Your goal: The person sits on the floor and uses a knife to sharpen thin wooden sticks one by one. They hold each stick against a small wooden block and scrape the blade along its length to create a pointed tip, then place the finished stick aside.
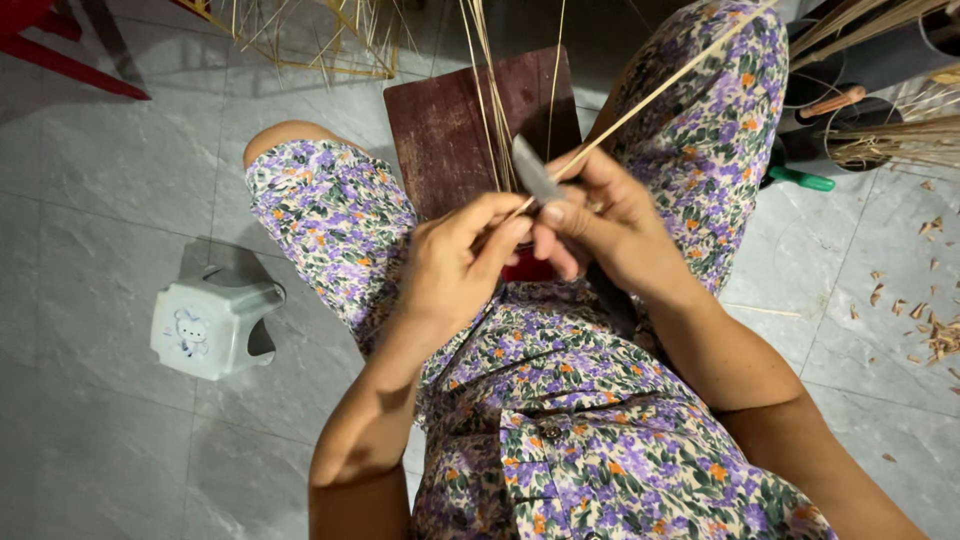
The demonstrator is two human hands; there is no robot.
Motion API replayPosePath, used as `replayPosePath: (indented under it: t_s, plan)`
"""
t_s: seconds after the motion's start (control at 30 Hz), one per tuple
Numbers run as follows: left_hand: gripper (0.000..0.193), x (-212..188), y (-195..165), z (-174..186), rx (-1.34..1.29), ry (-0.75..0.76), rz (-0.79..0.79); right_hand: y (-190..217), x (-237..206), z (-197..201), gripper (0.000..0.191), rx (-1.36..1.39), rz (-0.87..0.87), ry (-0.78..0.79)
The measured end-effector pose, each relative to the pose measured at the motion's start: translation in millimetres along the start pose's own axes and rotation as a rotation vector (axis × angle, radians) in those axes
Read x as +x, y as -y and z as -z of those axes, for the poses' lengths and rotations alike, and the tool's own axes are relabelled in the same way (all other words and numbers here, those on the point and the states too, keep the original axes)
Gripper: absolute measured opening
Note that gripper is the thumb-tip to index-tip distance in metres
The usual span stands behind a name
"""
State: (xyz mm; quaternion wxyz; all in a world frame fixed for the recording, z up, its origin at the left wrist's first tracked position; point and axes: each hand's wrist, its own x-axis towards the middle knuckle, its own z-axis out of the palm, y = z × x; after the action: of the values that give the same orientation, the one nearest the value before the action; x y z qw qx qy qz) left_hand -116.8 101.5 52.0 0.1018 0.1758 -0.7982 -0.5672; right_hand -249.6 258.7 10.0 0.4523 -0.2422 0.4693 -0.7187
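Though cut off at the lower edge, fills the near field: floral dress [560, 400] over lap and spread knees, both forearms reaching forward across it. Just beyond, meets at mid-frame over the lap: left hand [455, 265] and right hand [600, 225], knuckles almost touching. Left hand closed, thumb and forefinger pinching the near end of a bamboo strip [680, 75]. Right hand curled around a knife [535, 178], grey blade pointing up and away, flat against the strip right beside the left fingertips; handle hidden inside the fist. Shows a scrap of something red [525, 268] under the hands, kind not clear.

Strip's long axis: slants from the pinch away and to the right, across the right knee and out toward the top edge. Lies wholly on the right hand's side, so right hand nearer to the free length, left hand only at the near tip.

Further out, rests between the knees: dark wooden board [450, 130], with a bundle of thin slivers [485, 90] rising over it toward the top. Stands to the left on the grey tiled floor [100, 200]: small pale plastic stool [210, 325]. To the right, lies a green-handled tool [803, 180] beside dark tubs [850, 130] stuffed with more strips; shavings [935, 335] scattered near the edge. Farthest, at the top: an open woven frame [300, 40] and red furniture [60, 50].
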Motion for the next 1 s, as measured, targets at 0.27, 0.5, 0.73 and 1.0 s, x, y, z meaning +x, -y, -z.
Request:
replayPosePath:
  t_s: [0.27,0.5,0.73,1.0]
  plan:
    - [0.009,3.2,1.1,-5.8,0.057,-0.044,-0.065,3.4,-2.1,-1.3,0.022,0.084,-0.009,0.045]
    - [0.009,-8.3,1.9,-0.4,0.075,-0.031,-0.097,-0.1,-3.0,9.1,0.022,0.12,-0.045,0.023]
    - [0.009,-20.8,10.2,11.1,0.068,-0.004,-0.056,16.3,-3.9,28.0,0.015,0.063,0.094,-0.084]
    - [0.013,-14.2,3.8,1.3,0.017,0.001,0.004,6.2,-3.7,0.6,0.014,-0.02,0.006,-0.01]
